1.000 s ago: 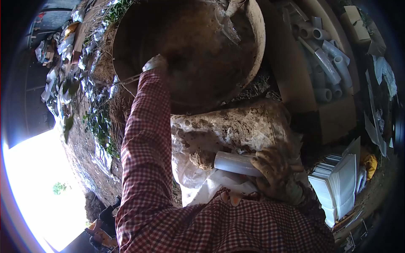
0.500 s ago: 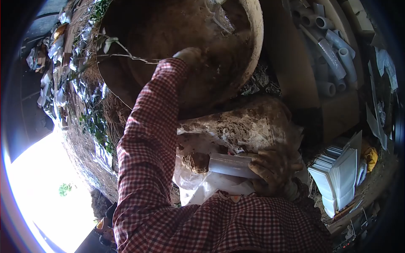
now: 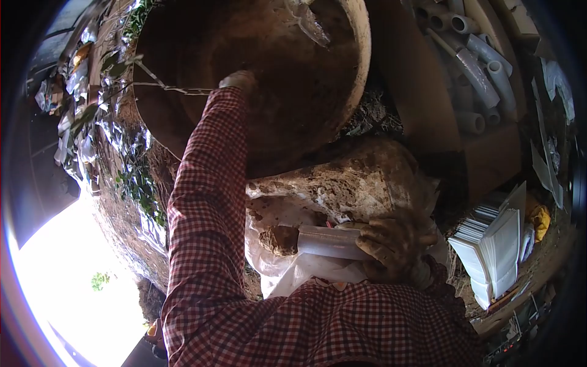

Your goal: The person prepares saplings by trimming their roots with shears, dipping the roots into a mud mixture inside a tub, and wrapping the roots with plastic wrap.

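Note:
A wide, deep tub (image 3: pixel 363 55) with soil-coloured contents fills the upper middle. My left hand (image 3: pixel 238 79), at the end of a red checked sleeve, reaches down into it; its fingers are hidden in shadow. My right hand (image 3: pixel 391 244), in a soiled glove, is wrapped around one end of a translucent plastic tube (image 3: pixel 330 242) near my chest. A brown clump (image 3: pixel 280 240) sits at the tube's other end. Beneath lies crumpled white plastic sheeting (image 3: pixel 284 272), next to a dirt-caked pale sack-like bundle (image 3: pixel 361 186).
On the right, a cardboard box (image 3: pixel 489 165) holds several pale tubes (image 3: pixel 477 76). Below it stands a stack of white folded sheets (image 3: pixel 486 260) beside a yellow item (image 3: pixel 540 223). A thin leafy twig (image 3: pixel 162 84) crosses the tub's left side. A clear plastic piece (image 3: pixel 310 24) lies in the tub.
My left hand has shifted a little leftward inside the tub. My right hand keeps its hold on the plastic tube, and the view has shifted slightly.

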Demonstrator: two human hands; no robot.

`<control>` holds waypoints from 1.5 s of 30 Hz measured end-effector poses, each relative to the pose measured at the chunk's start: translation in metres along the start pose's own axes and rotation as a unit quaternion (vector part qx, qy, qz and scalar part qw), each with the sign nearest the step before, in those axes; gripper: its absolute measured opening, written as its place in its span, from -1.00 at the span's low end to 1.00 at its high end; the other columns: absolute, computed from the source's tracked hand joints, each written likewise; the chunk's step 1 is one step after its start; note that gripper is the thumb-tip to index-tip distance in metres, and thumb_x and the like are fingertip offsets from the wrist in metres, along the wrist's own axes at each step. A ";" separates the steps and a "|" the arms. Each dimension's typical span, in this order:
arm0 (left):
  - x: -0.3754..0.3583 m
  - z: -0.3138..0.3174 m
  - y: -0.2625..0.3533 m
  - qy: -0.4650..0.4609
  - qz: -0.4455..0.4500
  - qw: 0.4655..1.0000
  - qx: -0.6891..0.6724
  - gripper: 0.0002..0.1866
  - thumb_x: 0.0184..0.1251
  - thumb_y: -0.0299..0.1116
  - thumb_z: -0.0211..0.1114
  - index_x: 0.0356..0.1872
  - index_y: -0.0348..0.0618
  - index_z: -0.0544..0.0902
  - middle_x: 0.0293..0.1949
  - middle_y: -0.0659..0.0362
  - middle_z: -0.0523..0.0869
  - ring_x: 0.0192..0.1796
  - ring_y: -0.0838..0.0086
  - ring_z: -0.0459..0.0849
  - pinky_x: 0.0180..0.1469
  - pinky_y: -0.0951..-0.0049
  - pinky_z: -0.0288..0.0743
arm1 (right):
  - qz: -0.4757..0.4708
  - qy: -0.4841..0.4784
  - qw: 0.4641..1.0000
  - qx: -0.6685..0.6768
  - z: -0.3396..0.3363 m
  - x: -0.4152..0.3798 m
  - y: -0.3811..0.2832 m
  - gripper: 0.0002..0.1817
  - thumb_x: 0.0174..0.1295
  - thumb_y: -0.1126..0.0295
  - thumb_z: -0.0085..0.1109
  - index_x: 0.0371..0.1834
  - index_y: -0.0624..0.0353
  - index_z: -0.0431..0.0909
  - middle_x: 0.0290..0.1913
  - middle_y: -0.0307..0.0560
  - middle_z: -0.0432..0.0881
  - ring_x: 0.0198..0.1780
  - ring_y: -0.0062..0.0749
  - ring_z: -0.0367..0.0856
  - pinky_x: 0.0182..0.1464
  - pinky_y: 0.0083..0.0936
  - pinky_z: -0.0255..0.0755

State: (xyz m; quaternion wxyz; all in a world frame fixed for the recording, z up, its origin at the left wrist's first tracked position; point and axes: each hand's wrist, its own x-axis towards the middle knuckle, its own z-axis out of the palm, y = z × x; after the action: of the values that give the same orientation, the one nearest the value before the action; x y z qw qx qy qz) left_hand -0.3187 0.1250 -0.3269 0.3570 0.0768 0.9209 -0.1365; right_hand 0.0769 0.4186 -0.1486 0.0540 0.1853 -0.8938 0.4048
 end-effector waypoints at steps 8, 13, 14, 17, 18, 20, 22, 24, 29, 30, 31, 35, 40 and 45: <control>-0.042 -0.003 0.073 0.086 0.241 0.967 -0.002 -0.56 0.39 -0.04 0.11 0.07 -0.15 0.62 0.08 -0.09 0.63 0.19 0.09 0.55 0.23 0.17 0.41 | 0.010 -0.002 1.000 0.000 -0.005 0.001 -0.008 -0.63 0.02 0.17 0.36 -0.15 0.13 0.61 -0.11 -0.10 0.67 0.00 -0.25 0.62 0.14 -0.10 0.43; -0.088 -0.028 0.036 0.070 0.198 0.969 -0.131 -0.57 0.46 -0.05 0.06 0.04 -0.18 0.62 -0.17 -0.02 0.71 -0.15 0.24 0.69 0.00 0.25 0.53 | 0.039 0.046 0.996 -0.064 0.001 -0.025 -0.018 -0.53 -0.13 0.33 0.39 -0.08 0.19 0.57 -0.04 -0.01 0.60 0.04 -0.13 0.57 0.12 -0.14 0.43; -0.099 -0.029 0.029 0.064 0.180 0.969 -0.158 -0.58 0.47 -0.05 0.05 0.03 -0.18 0.63 -0.23 0.03 0.72 -0.23 0.31 0.69 -0.08 0.28 0.54 | 0.045 0.055 0.994 -0.084 0.002 -0.032 -0.022 -0.50 -0.13 0.33 0.41 -0.05 0.21 0.56 -0.03 0.01 0.58 0.04 -0.12 0.57 0.11 -0.16 0.43; -0.143 -0.042 0.011 0.044 0.125 0.965 -0.224 -0.60 0.50 -0.06 0.03 0.01 -0.17 0.63 -0.38 0.14 0.71 -0.43 0.50 0.64 -0.30 0.40 0.54 | 0.075 -0.006 0.991 -0.115 -0.011 -0.034 -0.029 -0.52 -0.03 0.28 0.40 -0.02 0.23 0.56 0.00 0.02 0.55 0.06 -0.10 0.55 0.10 -0.21 0.44; -0.159 -0.047 0.005 0.038 0.108 0.963 -0.245 -0.60 0.50 -0.06 0.03 0.00 -0.17 0.63 -0.42 0.18 0.70 -0.47 0.54 0.61 -0.37 0.43 0.53 | 0.086 -0.040 0.988 -0.122 -0.017 -0.032 -0.032 -0.54 0.03 0.26 0.39 -0.02 0.24 0.56 0.01 0.02 0.54 0.07 -0.09 0.53 0.10 -0.23 0.45; -0.189 -0.054 -0.002 0.034 0.085 0.951 -0.294 -0.61 0.50 -0.06 0.04 -0.02 -0.15 0.63 -0.46 0.22 0.68 -0.49 0.59 0.57 -0.45 0.47 0.49 | 0.091 -0.059 0.982 -0.155 -0.023 -0.023 -0.042 -0.56 0.08 0.28 0.34 0.01 0.25 0.56 -0.04 0.07 0.57 0.03 -0.09 0.56 0.08 -0.23 0.46; -0.205 -0.051 -0.013 0.053 0.091 0.950 -0.295 -0.62 0.50 -0.08 0.04 -0.02 -0.17 0.63 -0.44 0.23 0.69 -0.49 0.58 0.58 -0.46 0.47 0.50 | 0.085 -0.072 0.977 -0.183 -0.027 -0.013 -0.047 -0.58 0.11 0.28 0.30 0.02 0.25 0.56 -0.08 0.10 0.58 0.00 -0.10 0.58 0.06 -0.22 0.47; -0.200 -0.029 -0.027 -0.012 0.128 0.848 -0.514 -0.66 0.47 -0.13 0.07 -0.07 -0.20 0.63 -0.42 0.19 0.70 -0.46 0.55 0.61 -0.44 0.47 0.52 | 0.069 -0.077 0.974 -0.200 -0.022 -0.016 -0.047 -0.60 0.12 0.28 0.29 0.00 0.24 0.56 -0.11 0.10 0.59 -0.02 -0.10 0.59 0.04 -0.22 0.48; -0.169 0.035 -0.056 0.238 0.225 0.792 -0.515 -0.67 0.35 -0.12 0.17 -0.30 -0.18 0.70 -0.46 0.07 0.72 -0.35 0.39 0.71 -0.32 0.37 0.58 | -0.042 -0.049 0.987 -0.146 0.012 0.008 -0.024 -0.64 0.14 0.26 0.27 -0.05 0.23 0.58 -0.16 0.10 0.60 -0.08 -0.11 0.61 -0.01 -0.23 0.50; -0.177 0.044 -0.054 0.292 0.202 0.809 -0.469 -0.65 0.33 -0.08 0.18 -0.34 -0.16 0.72 -0.48 0.05 0.72 -0.34 0.36 0.72 -0.28 0.34 0.59 | -0.072 -0.036 0.988 -0.128 0.029 0.016 -0.012 -0.65 0.14 0.26 0.27 -0.06 0.23 0.58 -0.17 0.10 0.60 -0.09 -0.12 0.62 -0.02 -0.23 0.50; -0.187 0.051 -0.054 0.320 0.172 0.813 -0.455 -0.63 0.31 -0.03 0.19 -0.39 -0.14 0.74 -0.50 0.04 0.72 -0.32 0.32 0.74 -0.25 0.31 0.60 | -0.099 -0.028 0.989 -0.109 0.047 0.030 -0.005 -0.66 0.15 0.26 0.26 -0.07 0.22 0.58 -0.18 0.10 0.61 -0.10 -0.12 0.62 -0.03 -0.23 0.51; -0.268 0.033 -0.037 0.230 0.041 0.796 -0.559 -0.63 0.43 -0.09 0.09 -0.13 -0.19 0.67 -0.39 0.06 0.72 -0.32 0.33 0.73 -0.25 0.26 0.60 | -0.208 0.017 0.977 -0.051 0.134 0.100 0.010 -0.69 0.16 0.25 0.24 -0.11 0.21 0.59 -0.23 0.10 0.62 -0.15 -0.13 0.64 -0.07 -0.23 0.52; -0.280 0.055 -0.036 0.226 0.083 0.767 -0.595 -0.65 0.37 -0.16 0.13 -0.11 -0.27 0.63 -0.37 0.07 0.73 -0.37 0.31 0.74 -0.32 0.26 0.62 | -0.093 0.006 0.946 -0.309 0.160 0.185 -0.016 -0.84 0.22 0.31 0.09 -0.26 0.12 0.56 -0.31 -0.01 0.62 -0.26 -0.21 0.67 -0.24 -0.32 0.53; -0.293 0.057 -0.021 0.276 0.119 0.758 -0.579 -0.57 0.29 -0.08 0.19 -0.06 -0.27 0.62 -0.21 -0.13 0.72 -0.07 0.02 0.67 0.00 0.15 0.53 | -0.113 0.036 0.952 -0.283 0.082 0.268 -0.013 -0.67 0.35 0.30 -0.11 -0.06 0.34 0.52 -0.09 0.22 0.58 -0.08 0.03 0.55 -0.05 -0.25 0.47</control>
State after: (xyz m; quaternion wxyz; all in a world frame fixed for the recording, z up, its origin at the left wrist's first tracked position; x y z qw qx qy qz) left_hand -0.0724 0.0751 -0.1637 0.0775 -0.0009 0.8665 0.4932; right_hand -0.1624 0.2729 -0.1279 0.1819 0.2476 -0.9423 0.1326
